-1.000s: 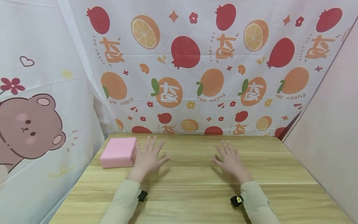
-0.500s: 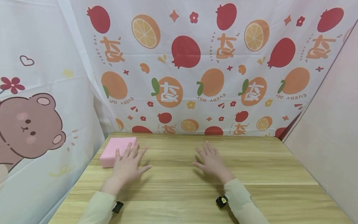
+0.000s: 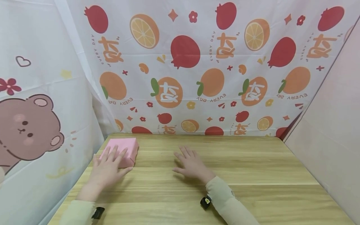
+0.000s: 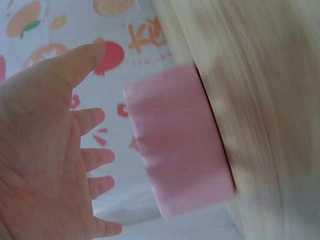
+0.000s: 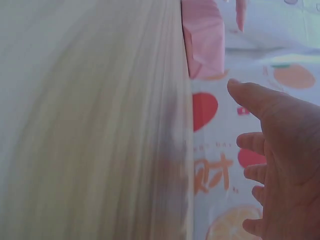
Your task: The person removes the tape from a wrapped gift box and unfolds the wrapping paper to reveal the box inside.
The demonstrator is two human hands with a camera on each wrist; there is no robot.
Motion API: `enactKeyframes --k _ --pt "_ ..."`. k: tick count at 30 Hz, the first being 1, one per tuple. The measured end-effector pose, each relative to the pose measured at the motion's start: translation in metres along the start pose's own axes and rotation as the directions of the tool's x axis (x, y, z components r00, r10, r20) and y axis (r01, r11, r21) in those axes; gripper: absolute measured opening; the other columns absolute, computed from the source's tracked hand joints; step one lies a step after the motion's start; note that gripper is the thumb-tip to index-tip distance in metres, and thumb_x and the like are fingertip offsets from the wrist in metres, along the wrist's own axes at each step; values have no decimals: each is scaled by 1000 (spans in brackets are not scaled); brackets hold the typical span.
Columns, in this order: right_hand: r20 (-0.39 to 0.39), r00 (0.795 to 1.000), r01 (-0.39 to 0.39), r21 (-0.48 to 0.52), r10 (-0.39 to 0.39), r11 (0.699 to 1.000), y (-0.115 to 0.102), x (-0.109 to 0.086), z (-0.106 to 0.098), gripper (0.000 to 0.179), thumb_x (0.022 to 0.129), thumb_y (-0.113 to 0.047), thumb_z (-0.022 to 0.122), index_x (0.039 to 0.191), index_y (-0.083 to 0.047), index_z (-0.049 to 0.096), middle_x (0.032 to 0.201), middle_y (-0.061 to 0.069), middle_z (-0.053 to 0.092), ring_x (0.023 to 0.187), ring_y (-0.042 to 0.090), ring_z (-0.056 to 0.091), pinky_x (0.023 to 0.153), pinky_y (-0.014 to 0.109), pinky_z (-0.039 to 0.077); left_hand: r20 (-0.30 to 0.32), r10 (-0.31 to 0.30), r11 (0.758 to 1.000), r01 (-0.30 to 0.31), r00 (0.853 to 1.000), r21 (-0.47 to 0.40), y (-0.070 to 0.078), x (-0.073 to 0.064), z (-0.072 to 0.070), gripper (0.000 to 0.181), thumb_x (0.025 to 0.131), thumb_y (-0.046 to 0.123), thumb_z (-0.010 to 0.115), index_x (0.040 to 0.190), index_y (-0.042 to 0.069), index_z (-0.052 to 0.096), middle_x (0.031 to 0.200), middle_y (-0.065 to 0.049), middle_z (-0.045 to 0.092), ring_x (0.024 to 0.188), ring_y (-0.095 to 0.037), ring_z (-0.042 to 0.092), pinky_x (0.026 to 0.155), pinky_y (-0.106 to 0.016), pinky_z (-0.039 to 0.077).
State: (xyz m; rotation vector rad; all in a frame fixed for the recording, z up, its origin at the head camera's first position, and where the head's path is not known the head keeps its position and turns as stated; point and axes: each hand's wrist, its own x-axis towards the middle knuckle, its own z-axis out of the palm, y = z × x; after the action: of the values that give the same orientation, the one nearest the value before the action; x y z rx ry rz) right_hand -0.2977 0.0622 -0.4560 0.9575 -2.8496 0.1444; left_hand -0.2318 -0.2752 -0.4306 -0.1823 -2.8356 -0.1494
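Note:
A pink wrapped box point(image 3: 123, 144) lies at the far left of the wooden table point(image 3: 242, 168). In the head view my left hand point(image 3: 104, 173) overlaps its front edge, fingers spread. The left wrist view shows a gap between that left hand point(image 4: 45, 150) and the pink box point(image 4: 180, 145), so the hand is above or in front of it and holds nothing. To the right of the box, over the middle of the table, my right hand point(image 3: 192, 165) has its fingers spread and nothing in them. The right wrist view has the box point(image 5: 205, 40) beyond the right hand point(image 5: 290, 155).
A white curtain point(image 3: 191, 93) printed with fruit hangs behind the table's back edge. On the left is a curtain with a bear point(image 3: 31, 128), and a pale plain panel point(image 3: 332, 125) stands on the right. Each wrist wears a small black camera point(image 3: 206, 202).
Both hands have moved left. My left hand went from the right side of the box to its front left, and my right hand came to the table's middle. The box has not moved.

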Motion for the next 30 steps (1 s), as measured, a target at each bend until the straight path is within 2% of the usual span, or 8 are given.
enactKeyframes --k 5,12,16,24,30 --pt "27 998 54 13 -54 998 -22 16 5 71 84 -65 38 143 -30 19 152 5 8 140 27 5 109 52 18 17 -40 998 40 999 -49 -19 -4 -3 80 78 68 45 141 23 26 148 -20 14 135 -44 1 91 -73 -12" --pt "55 994 89 27 -90 996 -50 37 15 72 83 -67 36 143 -31 16 153 0 4 141 24 4 108 53 19 62 -100 993 104 993 -52 -45 -7 -3 84 78 69 42 144 22 18 148 -22 11 134 -47 -2 90 -76 -5" --pt "68 991 110 36 -112 993 -66 49 19 73 82 -68 34 143 -33 13 153 -2 1 141 22 2 109 52 19 93 -119 991 124 989 -58 -51 -7 -5 86 78 70 41 144 19 19 147 -26 9 132 -50 2 89 -76 -4" --pt "101 982 146 102 -157 984 -92 69 15 77 82 -69 30 141 -36 -7 151 -6 -8 140 16 -7 112 47 15 149 -132 987 143 980 -69 -59 -3 -4 93 77 71 41 144 14 15 145 -29 9 128 -53 8 86 -77 -3" --pt "111 979 156 126 -170 980 -109 82 11 81 82 -69 32 143 -32 -6 152 -5 -3 140 15 -3 112 43 15 176 -134 986 149 975 -75 -65 -4 0 96 76 70 45 145 12 10 144 -31 11 128 -53 10 85 -78 -1"
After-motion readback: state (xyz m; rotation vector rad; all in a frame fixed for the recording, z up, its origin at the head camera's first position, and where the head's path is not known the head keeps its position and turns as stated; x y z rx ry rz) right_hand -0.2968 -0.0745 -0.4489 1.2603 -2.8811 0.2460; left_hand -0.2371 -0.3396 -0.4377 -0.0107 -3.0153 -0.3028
